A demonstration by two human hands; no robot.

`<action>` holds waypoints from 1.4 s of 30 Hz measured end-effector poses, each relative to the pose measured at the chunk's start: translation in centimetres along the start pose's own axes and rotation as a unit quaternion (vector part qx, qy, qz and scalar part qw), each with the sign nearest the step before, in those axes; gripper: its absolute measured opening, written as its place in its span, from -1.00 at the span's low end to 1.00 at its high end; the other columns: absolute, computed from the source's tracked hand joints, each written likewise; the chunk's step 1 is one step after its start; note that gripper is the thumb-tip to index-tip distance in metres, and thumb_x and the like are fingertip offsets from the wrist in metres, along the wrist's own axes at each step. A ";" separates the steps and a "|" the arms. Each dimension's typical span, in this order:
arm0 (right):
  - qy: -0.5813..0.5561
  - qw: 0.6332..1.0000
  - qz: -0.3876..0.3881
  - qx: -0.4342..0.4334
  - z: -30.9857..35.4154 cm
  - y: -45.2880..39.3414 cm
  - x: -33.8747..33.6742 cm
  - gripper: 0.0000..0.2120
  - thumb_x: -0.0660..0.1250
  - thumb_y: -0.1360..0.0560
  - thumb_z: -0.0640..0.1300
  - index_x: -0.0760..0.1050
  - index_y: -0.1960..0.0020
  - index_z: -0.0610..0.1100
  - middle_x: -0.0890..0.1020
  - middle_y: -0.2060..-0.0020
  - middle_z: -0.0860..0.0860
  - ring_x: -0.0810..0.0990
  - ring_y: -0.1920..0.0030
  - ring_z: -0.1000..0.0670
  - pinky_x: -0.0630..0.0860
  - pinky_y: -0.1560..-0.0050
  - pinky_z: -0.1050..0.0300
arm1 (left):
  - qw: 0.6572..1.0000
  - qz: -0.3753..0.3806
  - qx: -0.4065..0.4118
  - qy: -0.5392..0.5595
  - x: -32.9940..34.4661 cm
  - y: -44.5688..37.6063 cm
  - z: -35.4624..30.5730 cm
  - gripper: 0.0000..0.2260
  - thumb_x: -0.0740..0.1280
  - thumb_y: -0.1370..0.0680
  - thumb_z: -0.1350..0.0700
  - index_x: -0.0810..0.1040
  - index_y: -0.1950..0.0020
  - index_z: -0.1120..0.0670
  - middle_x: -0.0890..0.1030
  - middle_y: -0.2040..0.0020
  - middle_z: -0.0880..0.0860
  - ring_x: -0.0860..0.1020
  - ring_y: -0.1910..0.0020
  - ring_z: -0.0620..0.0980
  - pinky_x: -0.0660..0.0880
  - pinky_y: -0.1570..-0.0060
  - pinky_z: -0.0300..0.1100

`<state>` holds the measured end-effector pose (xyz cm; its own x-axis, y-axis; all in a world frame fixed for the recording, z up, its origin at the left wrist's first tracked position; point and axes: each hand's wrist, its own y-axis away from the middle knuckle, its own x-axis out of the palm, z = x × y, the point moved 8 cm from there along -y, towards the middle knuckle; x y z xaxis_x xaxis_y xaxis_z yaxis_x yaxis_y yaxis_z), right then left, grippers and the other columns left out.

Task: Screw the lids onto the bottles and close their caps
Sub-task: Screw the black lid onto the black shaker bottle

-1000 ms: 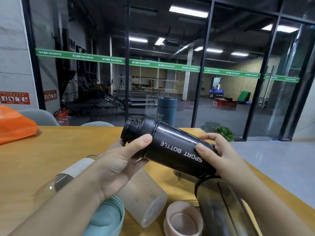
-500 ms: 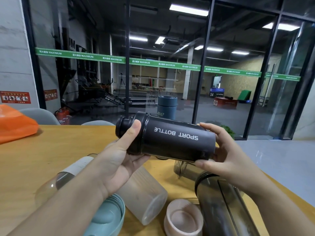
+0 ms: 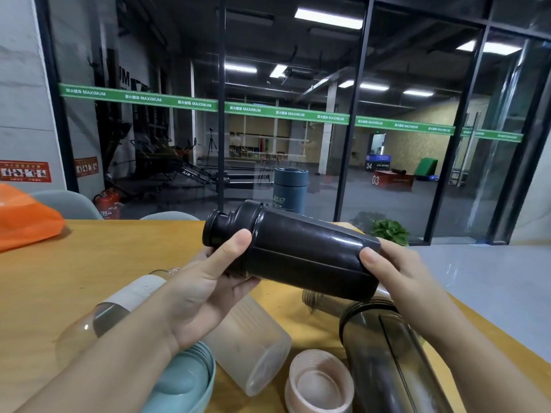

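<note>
I hold a black sport bottle [image 3: 301,248] sideways above the wooden table [image 3: 89,263], its lid end pointing left. My left hand [image 3: 205,287] grips the black lid [image 3: 235,231], thumb across its edge; the lid's spout is open with no cap on it. My right hand [image 3: 393,269] grips the bottle's base end. Below lie a frosted bottle [image 3: 250,344], a clear bottle with a white band [image 3: 119,305], a dark transparent bottle [image 3: 384,362], a pink lid [image 3: 319,383] and a pale blue lid [image 3: 185,383].
A dark blue flask [image 3: 290,189] stands upright at the table's far edge. An orange bag [image 3: 24,222] lies at far left. Grey chair backs [image 3: 65,204] rise behind the table. The table's right edge drops to the floor beside a green plant [image 3: 387,231].
The black bottle has turned about its long axis: the SPORT BOTTLE lettering that faced me is out of sight. It also levelled from a tilt to nearly horizontal.
</note>
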<state>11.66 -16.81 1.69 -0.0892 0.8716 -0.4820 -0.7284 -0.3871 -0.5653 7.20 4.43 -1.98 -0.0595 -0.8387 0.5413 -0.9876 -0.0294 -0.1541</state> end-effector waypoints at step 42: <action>0.013 1.000 0.013 0.020 -1.4 -0.3 0.6 -0.32 0.08 -0.17 0.61 0.50 -0.03 0.18 0.61 0.18 0.21 0.53 0.15 0.29 0.42 0.13 0.38 | 0.997 -0.074 0.022 0.013 0.1 0.7 -0.9 -0.50 0.39 -0.34 0.06 0.50 -0.25 0.20 0.67 -0.08 0.17 0.65 -0.07 0.09 0.57 -0.10 -0.02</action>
<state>12.73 -16.59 0.64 -0.0905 0.8530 -0.5140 -0.7531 -0.3963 -0.5251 6.33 4.79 -1.30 0.0814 -0.8091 0.5820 -0.9785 -0.1758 -0.1076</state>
